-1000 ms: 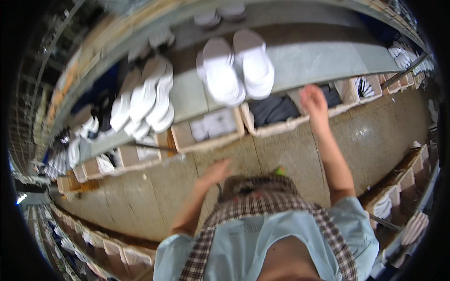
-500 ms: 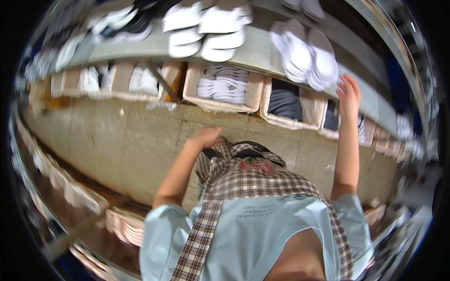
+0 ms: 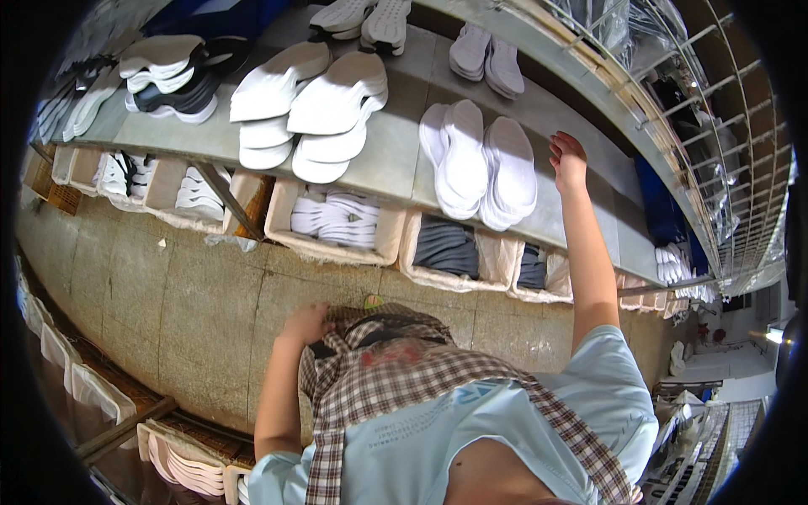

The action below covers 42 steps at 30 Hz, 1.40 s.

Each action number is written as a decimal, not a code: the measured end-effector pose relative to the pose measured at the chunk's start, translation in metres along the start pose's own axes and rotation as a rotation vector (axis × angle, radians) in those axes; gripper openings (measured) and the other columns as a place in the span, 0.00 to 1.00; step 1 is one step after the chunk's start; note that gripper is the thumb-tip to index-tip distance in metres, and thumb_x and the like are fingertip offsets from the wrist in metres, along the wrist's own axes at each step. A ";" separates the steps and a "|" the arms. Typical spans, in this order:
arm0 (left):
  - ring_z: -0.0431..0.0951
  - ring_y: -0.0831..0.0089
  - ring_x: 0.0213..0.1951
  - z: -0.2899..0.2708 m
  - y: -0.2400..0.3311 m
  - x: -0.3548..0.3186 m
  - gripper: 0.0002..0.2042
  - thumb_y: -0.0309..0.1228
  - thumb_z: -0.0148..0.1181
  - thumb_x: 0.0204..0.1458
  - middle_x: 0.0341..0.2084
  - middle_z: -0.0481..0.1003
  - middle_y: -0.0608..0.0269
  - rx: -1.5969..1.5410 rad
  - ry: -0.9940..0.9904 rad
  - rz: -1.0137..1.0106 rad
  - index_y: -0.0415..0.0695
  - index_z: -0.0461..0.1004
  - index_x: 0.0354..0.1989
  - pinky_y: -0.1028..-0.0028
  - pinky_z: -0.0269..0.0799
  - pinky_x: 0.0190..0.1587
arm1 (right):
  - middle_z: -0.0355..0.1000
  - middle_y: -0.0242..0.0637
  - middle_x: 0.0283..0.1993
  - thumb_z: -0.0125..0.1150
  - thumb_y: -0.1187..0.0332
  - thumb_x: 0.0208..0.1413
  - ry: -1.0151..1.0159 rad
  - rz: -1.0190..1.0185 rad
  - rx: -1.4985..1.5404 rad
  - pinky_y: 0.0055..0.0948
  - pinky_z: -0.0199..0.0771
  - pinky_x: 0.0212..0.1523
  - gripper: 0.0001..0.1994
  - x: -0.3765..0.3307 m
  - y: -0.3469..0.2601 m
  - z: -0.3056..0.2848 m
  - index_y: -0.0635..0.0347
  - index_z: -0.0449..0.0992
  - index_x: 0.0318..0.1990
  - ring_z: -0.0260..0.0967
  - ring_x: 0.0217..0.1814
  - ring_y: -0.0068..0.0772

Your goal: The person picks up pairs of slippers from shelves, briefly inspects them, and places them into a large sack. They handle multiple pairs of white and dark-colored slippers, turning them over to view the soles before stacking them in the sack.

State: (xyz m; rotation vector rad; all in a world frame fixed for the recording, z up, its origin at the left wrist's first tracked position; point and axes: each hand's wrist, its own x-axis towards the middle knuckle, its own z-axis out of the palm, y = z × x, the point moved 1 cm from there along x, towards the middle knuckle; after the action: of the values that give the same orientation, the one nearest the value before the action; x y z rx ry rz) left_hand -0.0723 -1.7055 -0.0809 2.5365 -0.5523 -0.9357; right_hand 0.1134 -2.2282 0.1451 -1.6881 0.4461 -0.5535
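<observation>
My right hand (image 3: 569,157) hovers over the grey tabletop, just right of two stacks of white shoe soles. Its fingers are half curled and slightly apart, with nothing seen in them. The closer sole stack (image 3: 509,172) stands beside a second sole stack (image 3: 461,160), both near the table's front edge. Low beside my checked apron (image 3: 396,383) hangs my left hand (image 3: 305,324), its fingers loosely extended and no object showing in it. Part of those fingers is hard to make out against the apron.
Larger white soles (image 3: 337,97) and black-and-white soles (image 3: 172,80) lie further left on the table (image 3: 396,164). Beneath it stand lined baskets, one with white soles (image 3: 335,220), one with dark soles (image 3: 446,246). A wire rack (image 3: 715,109) rises at the right. More baskets (image 3: 181,463) stand behind me.
The view has shifted, and the table shows more fully and sharply. My right hand has moved from the table's front edge to over its top. My left hand stays low by the apron.
</observation>
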 end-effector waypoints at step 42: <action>0.65 0.61 0.55 -0.096 0.021 -0.095 0.32 0.35 0.54 0.55 0.60 0.55 0.51 -1.017 0.398 0.500 0.46 0.46 0.65 0.68 0.66 0.52 | 0.65 0.46 0.55 0.53 0.74 0.40 -0.731 0.506 0.643 0.39 0.60 0.61 0.28 -0.235 -0.044 0.042 0.69 0.63 0.54 0.62 0.58 0.43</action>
State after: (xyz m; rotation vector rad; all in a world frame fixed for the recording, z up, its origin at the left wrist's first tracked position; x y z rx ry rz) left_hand -0.0786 -1.6573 0.0473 1.4898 -0.3995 -0.3449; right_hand -0.0530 -2.0514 0.1552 -0.9932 0.1165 0.2862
